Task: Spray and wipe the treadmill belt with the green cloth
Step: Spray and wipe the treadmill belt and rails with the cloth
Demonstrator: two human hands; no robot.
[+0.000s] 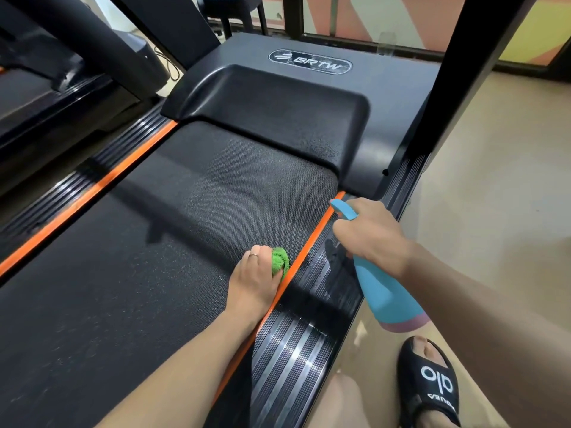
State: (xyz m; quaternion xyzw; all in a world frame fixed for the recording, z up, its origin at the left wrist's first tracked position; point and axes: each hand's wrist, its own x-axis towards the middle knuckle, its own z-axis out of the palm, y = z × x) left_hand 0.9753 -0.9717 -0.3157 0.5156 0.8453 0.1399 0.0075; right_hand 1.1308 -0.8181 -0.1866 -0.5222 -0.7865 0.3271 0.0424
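Right, nearest is my foot in a black slide sandal (431,387) on the beige floor (500,186), beside the treadmill's ribbed side rail (296,344). My left hand (255,281) is pressing the green cloth (279,261) onto the treadmill belt (160,242), right at the orange edge strip (304,250); fingers are curling over the bunched cloth, ring showing on one finger. My right hand (369,234) is gripping the neck of the blue spray bottle (384,291), fingers wrapping round it, nozzle pointing toward the belt, bottle tilting over the side rail. Farther off, the black motor cover (272,112) with a BRTW logo badge (310,61) is sitting at the belt's head.
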